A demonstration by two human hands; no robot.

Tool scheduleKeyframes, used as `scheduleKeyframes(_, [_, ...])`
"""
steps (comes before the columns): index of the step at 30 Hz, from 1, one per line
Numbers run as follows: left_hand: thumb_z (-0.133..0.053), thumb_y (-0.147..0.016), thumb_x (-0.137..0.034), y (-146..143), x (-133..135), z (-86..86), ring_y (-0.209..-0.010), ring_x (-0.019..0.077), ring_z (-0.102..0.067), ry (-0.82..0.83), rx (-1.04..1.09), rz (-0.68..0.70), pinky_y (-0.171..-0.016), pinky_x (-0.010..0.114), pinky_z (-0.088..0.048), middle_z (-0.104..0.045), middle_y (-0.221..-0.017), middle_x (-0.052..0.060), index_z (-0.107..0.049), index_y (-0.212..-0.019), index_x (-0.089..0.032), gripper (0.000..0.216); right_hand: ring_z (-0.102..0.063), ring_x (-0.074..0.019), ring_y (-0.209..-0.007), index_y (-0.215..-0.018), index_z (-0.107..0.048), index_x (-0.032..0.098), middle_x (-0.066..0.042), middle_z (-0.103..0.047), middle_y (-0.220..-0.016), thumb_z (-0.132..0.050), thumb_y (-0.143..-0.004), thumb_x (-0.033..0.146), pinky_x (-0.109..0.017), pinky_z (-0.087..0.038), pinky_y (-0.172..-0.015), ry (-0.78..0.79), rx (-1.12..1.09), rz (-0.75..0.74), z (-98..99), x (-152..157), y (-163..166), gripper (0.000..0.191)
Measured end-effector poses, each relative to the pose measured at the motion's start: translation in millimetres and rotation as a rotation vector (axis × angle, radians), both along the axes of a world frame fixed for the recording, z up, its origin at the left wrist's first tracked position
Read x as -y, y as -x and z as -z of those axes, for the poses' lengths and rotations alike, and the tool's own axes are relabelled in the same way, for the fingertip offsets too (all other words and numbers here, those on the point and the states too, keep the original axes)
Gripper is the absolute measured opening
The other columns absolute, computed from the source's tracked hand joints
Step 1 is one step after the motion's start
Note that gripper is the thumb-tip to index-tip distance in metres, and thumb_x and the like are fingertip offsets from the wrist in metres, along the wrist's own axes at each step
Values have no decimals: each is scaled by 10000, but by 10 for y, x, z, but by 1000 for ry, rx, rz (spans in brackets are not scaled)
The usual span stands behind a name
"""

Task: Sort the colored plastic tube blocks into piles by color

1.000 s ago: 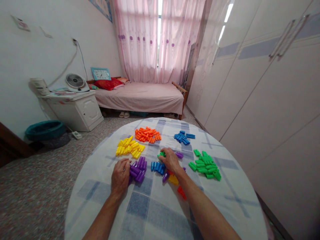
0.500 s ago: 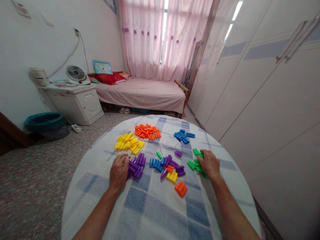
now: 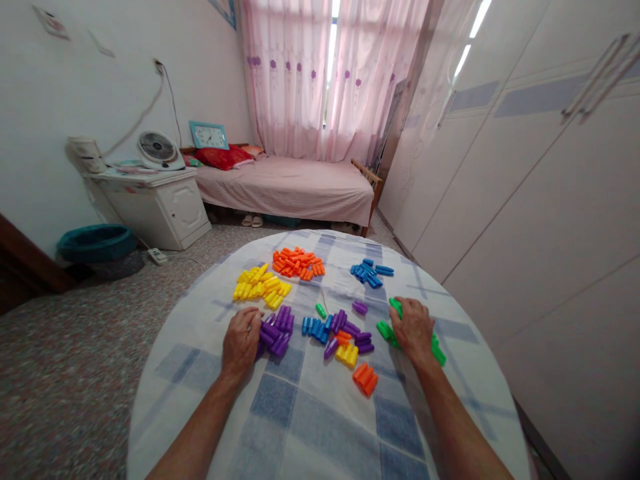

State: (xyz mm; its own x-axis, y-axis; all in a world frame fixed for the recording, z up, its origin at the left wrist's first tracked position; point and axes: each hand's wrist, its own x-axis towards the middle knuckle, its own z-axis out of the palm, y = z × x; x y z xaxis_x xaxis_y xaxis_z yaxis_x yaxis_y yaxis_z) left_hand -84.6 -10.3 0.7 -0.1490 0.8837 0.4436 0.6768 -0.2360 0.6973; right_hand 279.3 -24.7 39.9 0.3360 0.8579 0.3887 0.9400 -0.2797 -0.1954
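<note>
Small plastic pegs lie sorted by colour on a round table [image 3: 310,427] with a blue-checked white cloth. My left hand [image 3: 241,341] rests with curled fingers against the left side of the purple pile [image 3: 278,329]. My right hand [image 3: 413,327] lies palm down, fingers together, over the green pile [image 3: 391,331]. Between my hands sits a mixed cluster: blue pegs [image 3: 314,327], purple pegs [image 3: 350,331], yellow pegs [image 3: 346,355], orange pegs [image 3: 366,379] and a single green peg [image 3: 321,311].
Farther back on the table are a yellow pile [image 3: 260,287], an orange pile [image 3: 299,263] and a blue pile [image 3: 371,273]. Beyond stand a bed [image 3: 285,190], a white cabinet [image 3: 150,207] with a fan, and wardrobes [image 3: 525,167] at the right.
My right hand left the middle cluster and moved right onto the green pile, where it has settled lower over the pegs. My left hand stayed by the purple pile.
</note>
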Motion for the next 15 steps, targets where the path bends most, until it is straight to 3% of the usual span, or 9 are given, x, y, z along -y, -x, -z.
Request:
scheduleKeyframes(4, [-338,-880,-407,0,8,-3,-981,220,-555,0,3,1,-934,375,-422,-623,-1009,83,-640,-873,-178,380,-504,-212,-1056,-1140,-586,164,-94,-613,-1125,-430,-883,324,-330,-326,-905,67,-155,-280,-82,-111,515,340])
scheduleKeyframes(7, [-331,-882,-414,3,12,7,-993,221,-553,16,4,-9,-942,374,-419,-620,-1022,83,-643,-886,-175,394,-513,-185,-1059,-1116,-595,234,-44,-631,-1113,-469,-866,334,-301,-332,-883,125,-166,-379,-72,-179,926,297])
scheduleKeyframes(11, [-330,-885,-402,7,0,23,-1010,221,-547,22,0,-4,-955,373,-411,-615,-1030,83,-649,-890,-175,392,-529,-207,-1018,-994,-646,218,-64,-662,-1014,-517,-838,358,-325,-333,-850,206,-135,-407,-12,-253,1254,245])
scheduleKeyframes(15, [-326,-891,-400,18,-16,39,-1000,216,-549,24,-5,2,-959,366,-408,-609,-1037,83,-650,-894,-173,396,-527,-242,-994,-891,-664,165,-122,-649,-998,-527,-820,340,-365,-335,-826,262,-94,-359,25,-348,1336,234])
